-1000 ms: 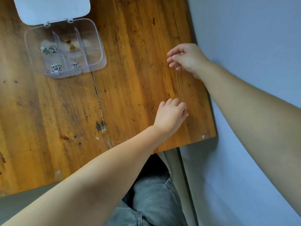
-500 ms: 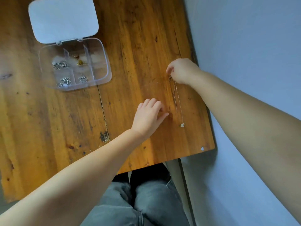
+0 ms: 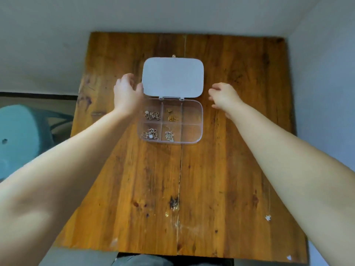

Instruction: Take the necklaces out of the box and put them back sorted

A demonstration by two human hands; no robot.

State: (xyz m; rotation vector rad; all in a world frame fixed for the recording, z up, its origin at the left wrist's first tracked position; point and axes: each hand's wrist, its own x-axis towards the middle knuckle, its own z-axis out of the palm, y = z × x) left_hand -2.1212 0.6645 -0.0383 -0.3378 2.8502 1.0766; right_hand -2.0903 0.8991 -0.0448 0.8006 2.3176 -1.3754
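A clear plastic box (image 3: 192, 131) with six compartments sits in the middle of the wooden table (image 3: 240, 169), its white lid (image 3: 172, 77) flipped open behind it. Tangled necklaces (image 3: 152, 115) fill the two left compartments; gold pieces (image 3: 171, 115) and a silver chain (image 3: 169, 135) lie in the middle ones. The two right compartments hold nothing. A thin necklace with a small pendant (image 3: 267, 217) lies stretched on the table near the right front edge. My left hand (image 3: 127, 93) hovers beside the lid's left edge, fingers apart. My right hand (image 3: 223, 97) is right of the box, holding nothing.
A teal chair (image 3: 21, 135) stands left of the table. Light walls close in behind and on the right side. My legs (image 3: 144, 261) in grey trousers show under the table's front edge.
My hands have let go of the thin necklace, which now lies on the table at the right. Both hands have moved forward to either side of the box.
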